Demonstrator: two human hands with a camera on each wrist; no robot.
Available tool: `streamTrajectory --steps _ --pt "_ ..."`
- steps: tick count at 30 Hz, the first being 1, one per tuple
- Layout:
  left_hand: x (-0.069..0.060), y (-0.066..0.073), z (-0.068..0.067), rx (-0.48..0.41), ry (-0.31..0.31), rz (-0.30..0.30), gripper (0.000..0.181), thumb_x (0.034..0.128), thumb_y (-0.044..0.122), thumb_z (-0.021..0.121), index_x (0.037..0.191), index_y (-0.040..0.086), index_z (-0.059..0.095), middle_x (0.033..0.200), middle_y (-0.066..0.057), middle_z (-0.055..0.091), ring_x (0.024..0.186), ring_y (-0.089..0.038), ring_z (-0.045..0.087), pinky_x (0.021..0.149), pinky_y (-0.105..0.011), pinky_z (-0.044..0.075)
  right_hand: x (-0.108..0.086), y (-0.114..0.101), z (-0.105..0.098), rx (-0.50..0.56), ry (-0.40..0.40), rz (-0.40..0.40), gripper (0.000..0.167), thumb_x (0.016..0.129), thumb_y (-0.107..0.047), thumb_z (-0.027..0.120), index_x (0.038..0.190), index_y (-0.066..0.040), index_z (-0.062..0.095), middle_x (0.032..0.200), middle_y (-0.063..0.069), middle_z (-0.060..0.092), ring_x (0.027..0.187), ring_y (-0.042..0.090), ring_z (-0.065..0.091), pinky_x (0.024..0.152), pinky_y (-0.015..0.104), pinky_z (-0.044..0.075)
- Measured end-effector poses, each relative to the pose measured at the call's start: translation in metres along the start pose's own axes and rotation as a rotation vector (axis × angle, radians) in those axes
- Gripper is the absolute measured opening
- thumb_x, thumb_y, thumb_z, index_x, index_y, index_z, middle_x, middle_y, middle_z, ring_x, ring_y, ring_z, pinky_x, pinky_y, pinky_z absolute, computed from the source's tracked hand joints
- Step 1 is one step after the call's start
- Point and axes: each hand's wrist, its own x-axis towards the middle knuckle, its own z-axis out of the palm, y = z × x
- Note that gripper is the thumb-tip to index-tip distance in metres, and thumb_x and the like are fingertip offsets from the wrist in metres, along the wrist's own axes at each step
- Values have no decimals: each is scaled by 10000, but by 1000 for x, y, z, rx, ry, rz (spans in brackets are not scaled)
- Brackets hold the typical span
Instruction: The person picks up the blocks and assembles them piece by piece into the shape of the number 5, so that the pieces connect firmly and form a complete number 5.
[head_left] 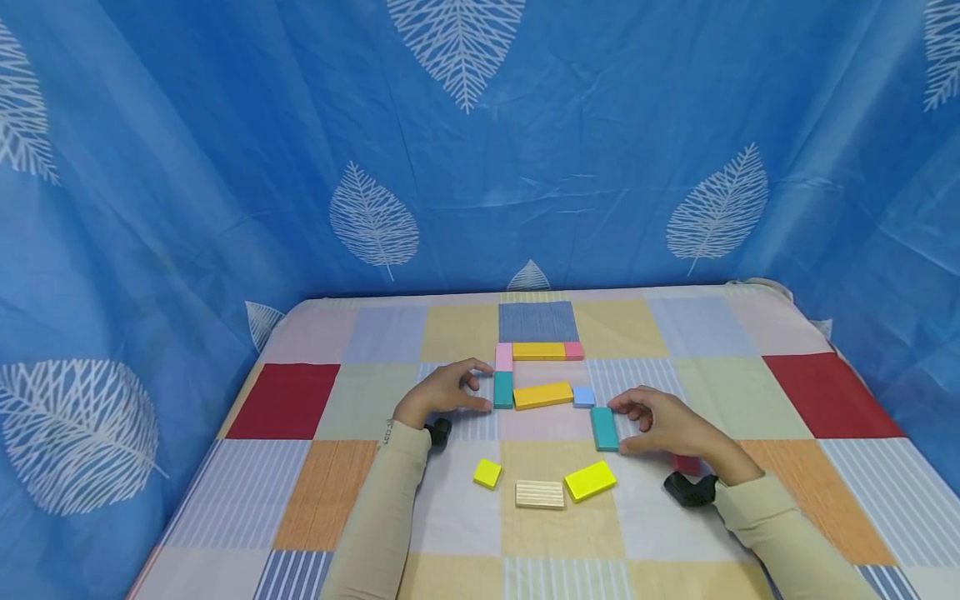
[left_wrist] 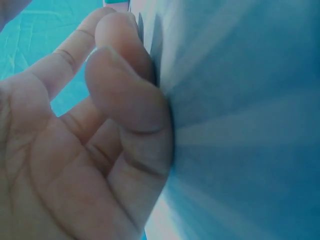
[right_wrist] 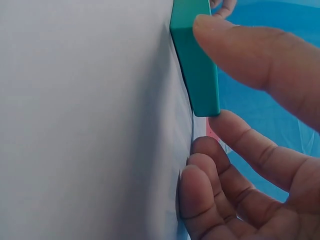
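My right hand pinches a teal block by its two ends, thumb at the near end and index finger at the far one. In the right wrist view this teal block lies on or just over the cloth. My left hand rests on the cloth left of another teal block, its thumb tip beside it; whether they touch I cannot tell. Nothing is between the left fingers. Behind that block lies a pink block; to its right, an orange block slants towards a small blue block.
At the back, another orange block meets a small rose block. Nearer lie a small yellow block, a ridged beige block and a longer yellow block. A red block is partly hidden under my right wrist.
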Motion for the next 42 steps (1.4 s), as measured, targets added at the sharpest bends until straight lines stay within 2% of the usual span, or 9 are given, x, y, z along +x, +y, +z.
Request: streamTrajectory --steps 22,31,42 --pt "0 -2 0 -10 4 -3 622 899 204 910 1453 173 629 1075 -54 637 957 -237 552 828 -340 467 4 -6 7 -83 54 -22 528 789 -144 971 1213 41 719 1141 88 694 933 134 565 751 271 509" --pt "0 -2 1 -6 11 -2 647 898 202 911 1474 175 615 1074 -58 639 929 -236 554 795 -324 463 5 -10 11 -116 70 -25 532 779 -145 984 1211 22 725 1154 86 712 943 164 576 842 322 538" --pt "0 -1 1 -7 14 -5 630 895 203 913 1458 176 632 1065 -56 632 932 -236 549 808 -332 465 7 -13 14 -130 89 -45 526 766 -152 995 1194 4 732 1103 33 700 907 148 544 820 324 523"
